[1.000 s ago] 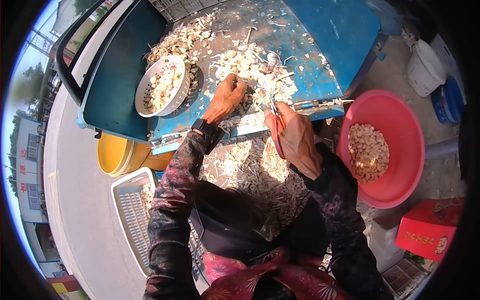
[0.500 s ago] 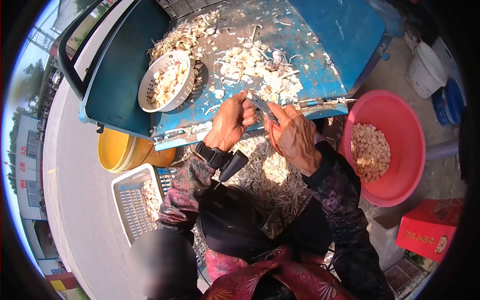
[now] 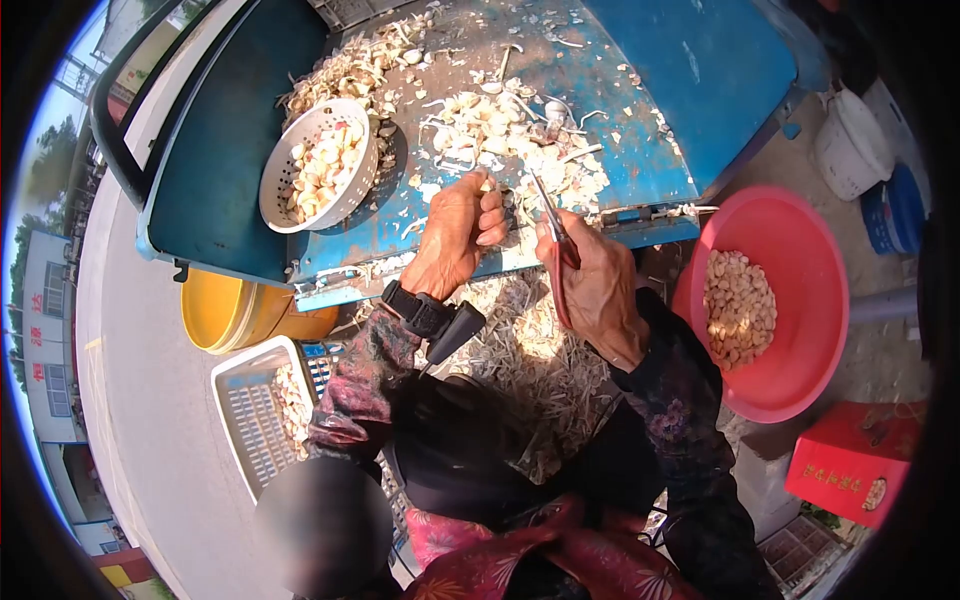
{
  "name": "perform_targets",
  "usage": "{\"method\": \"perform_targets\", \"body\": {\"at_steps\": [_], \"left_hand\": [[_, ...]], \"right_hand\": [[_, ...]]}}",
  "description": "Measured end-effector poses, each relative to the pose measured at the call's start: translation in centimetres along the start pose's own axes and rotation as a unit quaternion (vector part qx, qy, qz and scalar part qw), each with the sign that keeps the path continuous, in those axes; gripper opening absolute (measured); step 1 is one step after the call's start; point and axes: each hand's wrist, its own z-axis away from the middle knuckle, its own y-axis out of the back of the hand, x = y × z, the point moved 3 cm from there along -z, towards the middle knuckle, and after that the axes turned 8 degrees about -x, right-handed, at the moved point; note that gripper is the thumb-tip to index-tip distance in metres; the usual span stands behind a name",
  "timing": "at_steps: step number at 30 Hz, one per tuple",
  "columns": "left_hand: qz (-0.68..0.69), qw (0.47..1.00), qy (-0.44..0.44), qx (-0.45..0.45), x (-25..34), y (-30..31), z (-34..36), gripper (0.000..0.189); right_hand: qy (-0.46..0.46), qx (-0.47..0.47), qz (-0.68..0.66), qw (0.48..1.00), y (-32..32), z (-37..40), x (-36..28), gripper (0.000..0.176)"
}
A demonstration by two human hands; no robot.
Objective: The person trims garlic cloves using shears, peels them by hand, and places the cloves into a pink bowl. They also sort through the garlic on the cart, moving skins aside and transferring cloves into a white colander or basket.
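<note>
My left hand (image 3: 458, 230) is curled around a piece of garlic (image 3: 486, 186) at the near edge of the blue metal surface (image 3: 240, 170). My right hand (image 3: 592, 275) grips red-handled scissors (image 3: 553, 222), their blades pointing up toward the left hand's fingertips. Just beyond both hands lies a heap of garlic cloves and skins (image 3: 510, 130). A white colander (image 3: 318, 165) holding peeled cloves stands to the left of the heap. A black watch sits on my left wrist.
A red basin (image 3: 800, 240) with peeled cloves stands at the right, a red box (image 3: 850, 465) below it. A yellow bucket (image 3: 215, 310) and a white crate (image 3: 250, 420) sit at lower left. Garlic skins litter the ground (image 3: 520, 350). White and blue buckets (image 3: 860, 130) are far right.
My left hand reached into the heap, drew back with a piece, and now holds it up beside the scissors. The right hand stayed near the edge, scissors tilting more upright.
</note>
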Motion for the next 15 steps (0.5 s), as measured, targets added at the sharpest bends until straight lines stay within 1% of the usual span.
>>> {"method": "perform_targets", "body": {"at_steps": [1, 2, 3, 4, 5, 6, 7, 8, 9, 10, 11, 12, 14, 15], "left_hand": [[-0.038, 0.999, -0.021, 0.004, 0.9, 0.6, -1.0, 0.016], [-0.125, 0.990, -0.069, 0.004, 1.9, 0.9, -1.7, 0.014], [-0.259, 0.961, -0.094, 0.014, 2.7, 1.7, -3.0, 0.012], [-0.387, 0.914, -0.117, 0.024, 3.2, 2.6, -4.7, 0.013], [-0.387, 0.914, -0.119, 0.023, 3.2, 3.5, -6.4, 0.013], [-0.586, 0.775, -0.235, 0.016, 3.7, 2.8, -7.2, 0.013], [-0.743, 0.581, -0.333, 0.008, 3.5, 2.2, -7.6, 0.014], [-0.742, 0.581, -0.333, 0.007, 3.3, 2.5, -8.2, 0.014], [-0.790, 0.544, -0.282, 0.005, 3.3, 1.5, -8.1, 0.015], [-0.834, 0.503, -0.228, 0.002, 3.2, 0.7, -8.0, 0.016], [-0.854, 0.469, -0.222, 0.027, 3.4, 0.3, -7.9, 0.014], [-0.855, 0.467, -0.221, 0.028, 3.5, 0.6, -8.1, 0.014], [-0.796, 0.549, -0.253, -0.011, 3.6, 1.9, -9.0, 0.020], [-0.785, 0.547, -0.290, 0.011, 3.9, 1.6, -8.2, 0.022]], "right_hand": [[-0.021, -0.011, -0.026, 0.999, 0.8, -0.2, -0.6, 0.030], [-0.019, -0.012, -0.026, 0.999, 1.2, -0.4, -0.9, 0.030], [-0.037, -0.019, -0.026, 0.999, 1.5, -0.5, -1.0, 0.029], [-0.057, -0.025, -0.025, 0.998, 1.6, -0.6, -1.0, 0.028], [-0.056, -0.015, -0.036, 0.998, 1.4, -0.5, -0.7, 0.028], [-0.055, -0.013, -0.034, 0.998, 1.2, -0.5, -0.5, 0.028], [-0.040, -0.013, -0.019, 0.999, 1.1, -0.4, -0.4, 0.028], [-0.026, -0.014, -0.004, 1.000, 1.1, -0.3, -0.3, 0.027], [-0.029, -0.033, -0.025, 0.999, 1.2, -0.2, -0.3, 0.027], [-0.029, -0.033, -0.025, 0.999, 1.3, -0.2, -0.4, 0.027], [-0.031, -0.033, -0.032, 0.998, 1.3, -0.1, -0.5, 0.026], [-0.032, -0.032, -0.040, 0.998, 1.3, -0.1, -0.8, 0.025], [-0.037, -0.035, -0.028, 0.998, 1.4, -0.1, -1.0, 0.024], [-0.045, -0.037, -0.014, 0.998, 1.5, -0.2, -1.0, 0.024]]}}
